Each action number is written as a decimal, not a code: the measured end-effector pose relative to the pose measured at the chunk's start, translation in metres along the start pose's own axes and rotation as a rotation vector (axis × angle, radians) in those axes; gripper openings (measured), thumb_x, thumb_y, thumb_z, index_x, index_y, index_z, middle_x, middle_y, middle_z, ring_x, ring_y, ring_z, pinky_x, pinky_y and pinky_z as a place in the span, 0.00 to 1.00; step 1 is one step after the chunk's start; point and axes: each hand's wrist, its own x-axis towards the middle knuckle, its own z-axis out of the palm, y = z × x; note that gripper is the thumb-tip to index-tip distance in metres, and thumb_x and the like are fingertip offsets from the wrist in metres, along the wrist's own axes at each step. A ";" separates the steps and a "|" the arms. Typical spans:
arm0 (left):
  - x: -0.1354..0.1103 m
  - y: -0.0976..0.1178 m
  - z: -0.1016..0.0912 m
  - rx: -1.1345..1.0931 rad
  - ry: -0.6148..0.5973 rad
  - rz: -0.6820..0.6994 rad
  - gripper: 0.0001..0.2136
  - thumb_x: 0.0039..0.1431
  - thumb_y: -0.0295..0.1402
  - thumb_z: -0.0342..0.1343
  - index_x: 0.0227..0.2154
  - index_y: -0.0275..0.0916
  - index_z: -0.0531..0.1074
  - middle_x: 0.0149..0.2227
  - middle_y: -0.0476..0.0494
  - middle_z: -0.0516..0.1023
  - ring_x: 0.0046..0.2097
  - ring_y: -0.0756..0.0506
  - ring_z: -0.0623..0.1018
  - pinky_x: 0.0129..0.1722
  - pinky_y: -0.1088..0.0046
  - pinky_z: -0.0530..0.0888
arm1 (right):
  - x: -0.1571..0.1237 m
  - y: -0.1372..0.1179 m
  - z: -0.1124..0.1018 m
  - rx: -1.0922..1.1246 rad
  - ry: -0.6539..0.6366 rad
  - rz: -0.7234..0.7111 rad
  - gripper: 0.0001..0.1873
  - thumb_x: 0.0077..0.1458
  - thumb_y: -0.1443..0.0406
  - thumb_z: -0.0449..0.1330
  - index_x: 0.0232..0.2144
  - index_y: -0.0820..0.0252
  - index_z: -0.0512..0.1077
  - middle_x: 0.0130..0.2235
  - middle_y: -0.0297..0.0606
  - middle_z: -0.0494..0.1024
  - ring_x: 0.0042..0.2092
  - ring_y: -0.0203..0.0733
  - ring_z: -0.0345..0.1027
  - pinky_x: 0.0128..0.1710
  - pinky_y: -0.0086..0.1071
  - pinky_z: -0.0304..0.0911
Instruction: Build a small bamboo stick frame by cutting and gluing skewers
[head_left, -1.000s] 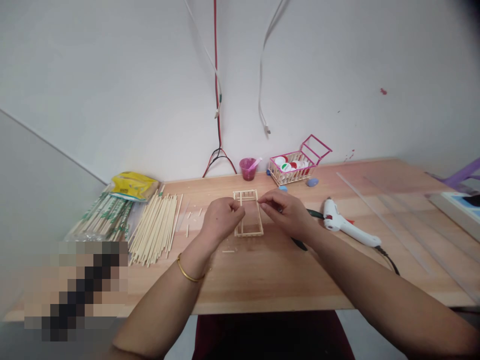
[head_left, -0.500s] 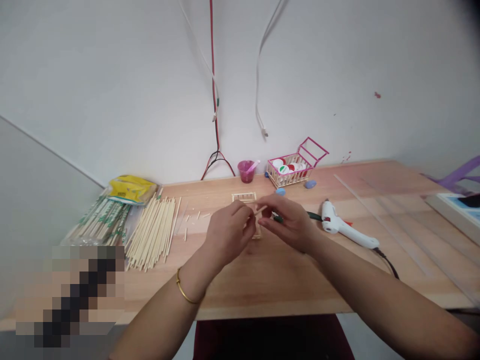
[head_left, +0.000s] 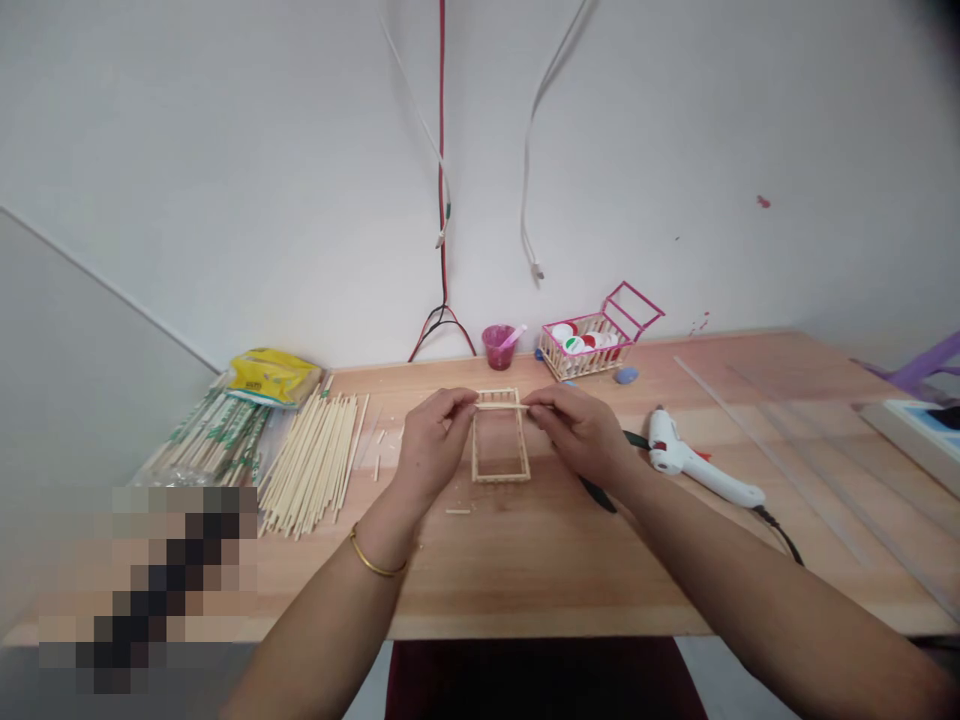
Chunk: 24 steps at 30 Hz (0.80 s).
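A short wooden stick (head_left: 501, 406) lies level between my hands, one end pinched in each. My left hand (head_left: 437, 440) grips its left end with thumb and fingers. At the other end my right hand (head_left: 577, 425) pinches it the same way. Below the stick a small rectangular frame (head_left: 500, 479) of wooden sticks rests on the table, with short uprights along its far side. Whether the held stick touches the frame I cannot tell. Partly under my right hand is a dark-handled tool (head_left: 598, 494).
Left lie a pile of wooden sticks (head_left: 311, 465), wrapped stick bundles (head_left: 214, 430) and a yellow packet (head_left: 274, 378). At the back stand a pink cup (head_left: 499, 350) and a stick basket (head_left: 589, 345) of paint pots. A white glue gun (head_left: 701, 470) with a cord lies right.
My hands have drawn apart, and the stick now stretches level between them. More of the stick frame shows, along with a short stick piece in front of it. The view has shifted slightly.
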 end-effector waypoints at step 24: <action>0.002 -0.011 0.022 -0.450 -0.015 -0.501 0.08 0.45 0.33 0.60 0.27 0.35 0.69 0.18 0.54 0.68 0.19 0.54 0.68 0.19 0.79 0.65 | 0.005 0.015 0.013 -0.029 0.010 0.091 0.08 0.61 0.64 0.50 0.37 0.58 0.69 0.35 0.39 0.76 0.36 0.42 0.69 0.36 0.33 0.62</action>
